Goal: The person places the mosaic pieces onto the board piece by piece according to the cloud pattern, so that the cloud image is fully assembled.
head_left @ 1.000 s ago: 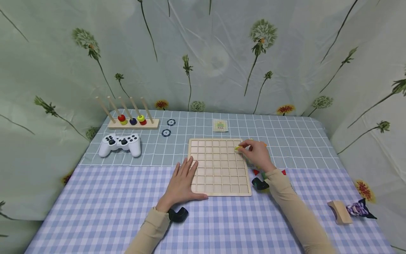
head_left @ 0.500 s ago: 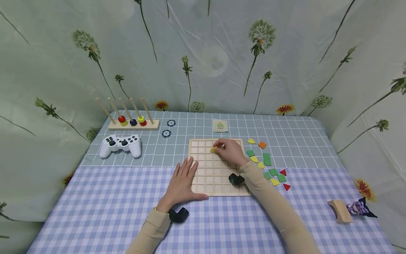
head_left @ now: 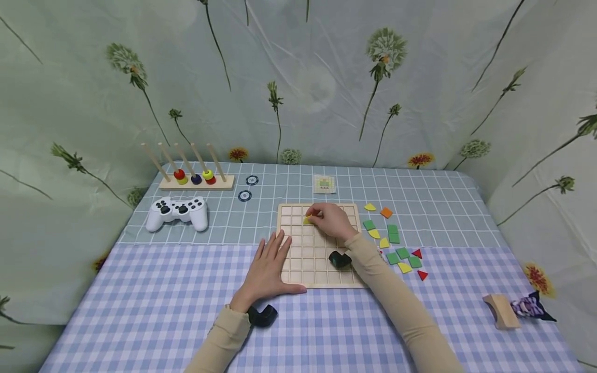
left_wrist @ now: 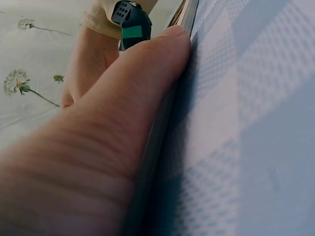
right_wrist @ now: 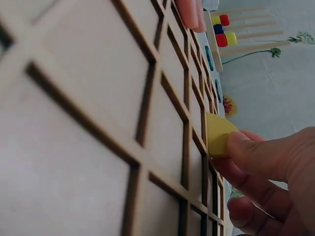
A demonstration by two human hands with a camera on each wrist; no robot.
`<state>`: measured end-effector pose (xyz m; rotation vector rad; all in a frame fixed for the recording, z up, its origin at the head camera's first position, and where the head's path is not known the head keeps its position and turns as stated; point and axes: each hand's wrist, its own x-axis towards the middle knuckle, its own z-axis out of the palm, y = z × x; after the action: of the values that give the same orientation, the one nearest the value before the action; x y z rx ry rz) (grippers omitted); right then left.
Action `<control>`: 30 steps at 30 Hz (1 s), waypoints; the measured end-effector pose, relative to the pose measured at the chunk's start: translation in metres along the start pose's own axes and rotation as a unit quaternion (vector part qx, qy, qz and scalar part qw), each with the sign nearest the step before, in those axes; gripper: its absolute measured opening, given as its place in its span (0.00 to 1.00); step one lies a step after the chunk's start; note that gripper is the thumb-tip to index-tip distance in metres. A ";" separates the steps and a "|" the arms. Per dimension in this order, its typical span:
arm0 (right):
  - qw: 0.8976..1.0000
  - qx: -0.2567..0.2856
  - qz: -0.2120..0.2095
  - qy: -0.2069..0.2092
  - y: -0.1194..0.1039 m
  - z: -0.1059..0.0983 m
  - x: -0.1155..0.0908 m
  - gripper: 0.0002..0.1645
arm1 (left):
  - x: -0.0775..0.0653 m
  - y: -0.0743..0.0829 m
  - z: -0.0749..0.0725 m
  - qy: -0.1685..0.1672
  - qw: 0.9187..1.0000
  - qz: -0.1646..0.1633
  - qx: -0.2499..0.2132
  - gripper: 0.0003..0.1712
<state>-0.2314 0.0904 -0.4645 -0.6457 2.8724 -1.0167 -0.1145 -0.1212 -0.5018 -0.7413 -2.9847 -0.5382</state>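
A square wooden grid board (head_left: pixel 300 261) lies in the middle of the table, its visible cells bare. My right hand (head_left: pixel 332 220) pinches a yellow quarter-round tile (right_wrist: pixel 219 136) between thumb and fingers, over the upper left part of the board. In the right wrist view the tile stands tilted on edge at the grid ridges. My left hand (head_left: pixel 267 269) lies spread on the board's left side, fingers straight, the thumb (left_wrist: pixel 165 46) along the front edge.
Right of the board lie several loose tiles: green squares (head_left: pixel 402 253), yellow quarter-rounds (head_left: pixel 374 234), red triangles (head_left: pixel 422 275) and an orange square (head_left: pixel 386 213). Behind it is a pattern card (head_left: pixel 324 184). A white game controller (head_left: pixel 177 211), bead rack (head_left: pixel 196 185) and wooden block (head_left: pixel 501 312) stand farther out.
My right hand has carried the yellow tile leftward from the board's right edge to its upper left cells, uncovering the loose tiles. The left hand has stayed in place.
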 end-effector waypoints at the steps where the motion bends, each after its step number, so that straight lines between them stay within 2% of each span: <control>1: 1.000 -0.002 -0.001 -0.003 0.000 0.000 0.000 0.04 | 0.000 0.000 0.000 -0.001 1.000 -0.001 0.000 0.72; 7: 1.000 -0.014 0.009 -0.012 0.003 0.000 0.002 0.06 | -0.001 0.000 0.000 -0.001 1.000 -0.003 -0.004 0.72; 13: 1.000 -0.013 0.022 0.005 0.005 0.003 0.001 0.05 | -0.002 -0.001 0.001 0.007 1.000 0.002 0.001 0.72; 20: 1.000 0.027 0.008 0.013 0.012 -0.001 -0.008 0.05 | -0.001 0.000 0.002 0.010 1.000 0.005 -0.002 0.72; 25: 0.998 0.061 0.007 0.027 0.028 -0.018 -0.022 0.07 | -0.001 0.000 0.002 0.013 1.000 0.004 -0.003 0.71; 30: 0.995 0.052 0.048 0.069 0.050 -0.048 -0.039 0.09 | 0.000 0.000 0.001 0.005 1.000 0.002 -0.002 0.72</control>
<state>-0.2221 0.1690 -0.4616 -0.4414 2.9074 -1.2333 -0.1140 -0.1211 -0.5026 -0.7424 -2.9733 -0.5460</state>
